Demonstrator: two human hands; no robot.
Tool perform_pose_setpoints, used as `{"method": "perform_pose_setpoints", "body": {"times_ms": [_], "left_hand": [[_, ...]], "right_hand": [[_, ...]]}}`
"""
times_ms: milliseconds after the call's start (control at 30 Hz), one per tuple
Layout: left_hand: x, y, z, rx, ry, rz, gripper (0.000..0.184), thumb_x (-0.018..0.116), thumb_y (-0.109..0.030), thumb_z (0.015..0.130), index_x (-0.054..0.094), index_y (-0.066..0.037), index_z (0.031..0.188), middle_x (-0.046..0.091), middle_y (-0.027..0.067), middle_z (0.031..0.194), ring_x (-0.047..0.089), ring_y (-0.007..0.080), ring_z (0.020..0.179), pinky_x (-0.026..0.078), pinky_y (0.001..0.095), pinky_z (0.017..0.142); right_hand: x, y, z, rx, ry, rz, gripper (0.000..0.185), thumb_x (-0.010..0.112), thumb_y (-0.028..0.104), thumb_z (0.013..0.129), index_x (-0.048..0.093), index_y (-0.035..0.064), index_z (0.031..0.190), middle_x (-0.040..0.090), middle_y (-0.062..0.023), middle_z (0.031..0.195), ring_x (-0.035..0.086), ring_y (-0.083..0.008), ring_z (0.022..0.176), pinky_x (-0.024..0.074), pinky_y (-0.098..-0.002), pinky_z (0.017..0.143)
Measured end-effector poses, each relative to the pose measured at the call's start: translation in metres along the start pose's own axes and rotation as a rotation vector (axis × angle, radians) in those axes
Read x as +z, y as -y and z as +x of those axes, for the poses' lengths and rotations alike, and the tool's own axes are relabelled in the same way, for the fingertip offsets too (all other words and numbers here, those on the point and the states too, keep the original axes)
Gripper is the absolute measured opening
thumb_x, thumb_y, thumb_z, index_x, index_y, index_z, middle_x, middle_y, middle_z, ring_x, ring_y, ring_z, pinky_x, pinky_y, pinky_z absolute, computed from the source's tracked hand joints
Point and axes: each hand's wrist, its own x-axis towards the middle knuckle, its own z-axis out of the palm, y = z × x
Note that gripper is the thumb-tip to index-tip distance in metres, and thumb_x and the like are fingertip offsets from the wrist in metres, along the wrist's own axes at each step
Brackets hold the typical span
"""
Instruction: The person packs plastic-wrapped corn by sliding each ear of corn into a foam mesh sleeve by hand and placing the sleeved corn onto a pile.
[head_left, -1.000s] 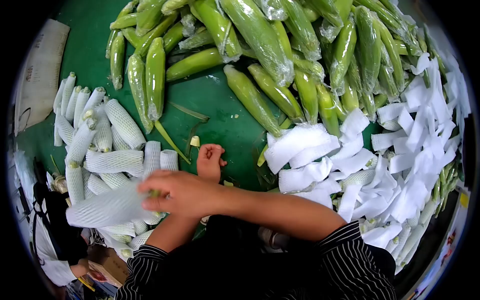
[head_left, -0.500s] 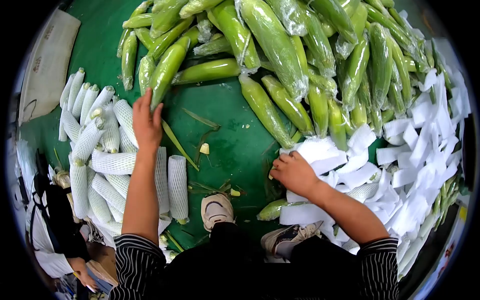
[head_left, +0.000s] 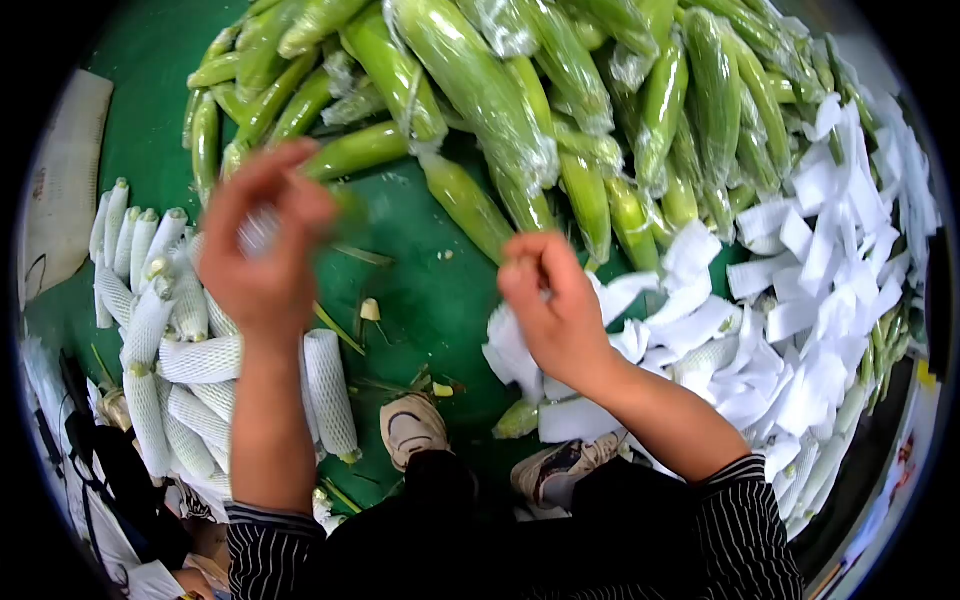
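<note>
My left hand (head_left: 265, 240) is raised over the left side of the green surface, smeared by motion. Its fingers are curled round what looks like a film-wrapped ear of corn; a green blur shows to the right of the fingers and a pale blur between them. My right hand (head_left: 552, 305) is closed at the edge of the foam heap, with a white foam net sleeve (head_left: 512, 352) hanging below its fingers. Ahead lies a large pile of green corn ears (head_left: 480, 85) in clear film. Behind my left forearm lie several corn ears in white foam nets (head_left: 200, 358).
A heap of white foam sleeves (head_left: 800, 320) spreads on the right. Leaf scraps and a cut stem piece (head_left: 370, 310) lie on the green surface (head_left: 420, 215). A pale crate (head_left: 65, 180) stands at left. At lower left, another person's hand (head_left: 195, 583) shows near my sleeve.
My left hand has lifted an ear off the pile and drawn it nearer. My right hand has risen leftward with a foam sleeve. The whole view has shifted slightly.
</note>
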Motion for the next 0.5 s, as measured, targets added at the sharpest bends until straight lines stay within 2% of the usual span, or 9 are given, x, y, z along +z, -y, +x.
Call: {"method": "perform_pose_setpoints", "body": {"times_ms": [33,100,167,200,300,333,433,467,500], "left_hand": [[0.013,-0.016,-0.03,-0.112,0.114,-0.057,0.045,0.084,-0.019,0.077,0.069,0.001,0.115,0.071,0.0065,0.088,0.061,0.0089,0.065,0.048,0.0226,0.064],[0.027,-0.031,-0.072,-0.432,0.435,-0.011,0.05,0.087,-0.023,0.075,0.069,0.0,0.116,0.073,0.0084,0.096,0.065,0.0116,0.07,0.05,0.0246,0.067],[0.043,-0.03,-0.093,-0.476,0.409,0.007,0.045,0.085,-0.017,0.077,0.069,-0.001,0.115,0.073,0.0091,0.098,0.067,0.0127,0.075,0.052,0.026,0.071],[0.041,-0.027,-0.099,-0.5,0.401,-0.001,0.04,0.083,-0.014,0.078,0.069,-0.001,0.113,0.073,0.009,0.098,0.067,0.0133,0.078,0.052,0.0267,0.074],[0.029,-0.023,-0.109,-0.603,0.309,-0.069,0.029,0.078,-0.008,0.082,0.069,-0.001,0.109,0.072,0.0084,0.1,0.067,0.0148,0.086,0.052,0.0283,0.08],[0.025,-0.023,-0.11,-0.644,0.236,-0.115,0.026,0.076,-0.006,0.083,0.068,-0.001,0.108,0.071,0.0081,0.1,0.066,0.0151,0.089,0.052,0.0286,0.081],[0.013,-0.023,-0.106,-0.577,0.177,-0.158,0.024,0.075,-0.005,0.084,0.066,-0.002,0.106,0.068,0.0056,0.099,0.063,0.0145,0.094,0.05,0.0284,0.083],[0.008,-0.023,-0.106,-0.542,0.202,-0.139,0.025,0.077,-0.007,0.084,0.065,-0.002,0.105,0.067,0.0054,0.098,0.062,0.0137,0.093,0.05,0.0279,0.082],[0.004,-0.023,-0.106,-0.509,0.235,-0.124,0.026,0.079,-0.009,0.083,0.064,-0.002,0.103,0.067,0.0052,0.097,0.062,0.013,0.092,0.049,0.0273,0.081]], "right_hand": [[0.01,0.004,0.002,0.044,-0.065,0.148,0.021,0.059,0.026,0.101,0.055,0.0064,0.107,0.049,-0.0014,0.089,0.051,-0.0136,0.073,0.0437,-0.0265,0.066],[0.036,0.015,0.012,0.101,-0.206,0.442,0.022,0.054,0.026,0.104,0.054,0.0047,0.108,0.047,-0.0004,0.089,0.047,-0.0103,0.078,0.0429,-0.0252,0.071],[0.055,0.02,0.01,0.106,-0.214,0.624,0.027,0.047,0.031,0.108,0.052,0.0041,0.108,0.049,0.0001,0.093,0.046,-0.0086,0.086,0.0417,-0.0247,0.078],[0.064,0.014,0.006,0.219,-0.214,0.707,0.03,0.042,0.032,0.109,0.052,0.0043,0.106,0.051,-0.0024,0.096,0.046,-0.0089,0.09,0.0411,-0.0249,0.082],[0.058,-0.003,-0.001,0.249,0.079,1.1,0.032,0.041,0.035,0.109,0.053,0.0051,0.108,0.054,-0.0028,0.102,0.05,-0.0102,0.095,0.0421,-0.0254,0.086],[0.054,-0.007,-0.002,0.251,0.227,1.154,0.03,0.055,0.034,0.104,0.055,0.0057,0.113,0.056,-0.0029,0.103,0.052,-0.0127,0.1,0.0435,-0.0266,0.089],[0.04,-0.011,-0.004,-0.1,0.413,0.675,0.039,0.071,0.032,0.094,0.055,0.0064,0.12,0.057,-0.0041,0.109,0.054,-0.0132,0.104,0.0445,-0.0271,0.09],[0.039,-0.007,-0.005,-0.043,0.427,0.774,0.05,0.082,0.028,0.083,0.058,0.0064,0.12,0.055,-0.0073,0.116,0.055,-0.0173,0.105,0.0456,-0.0306,0.09],[0.033,-0.005,-0.003,-0.074,0.507,0.624,0.047,0.083,0.023,0.082,0.059,0.0061,0.118,0.055,-0.0082,0.117,0.055,-0.0196,0.107,0.0455,-0.0322,0.091]]}}
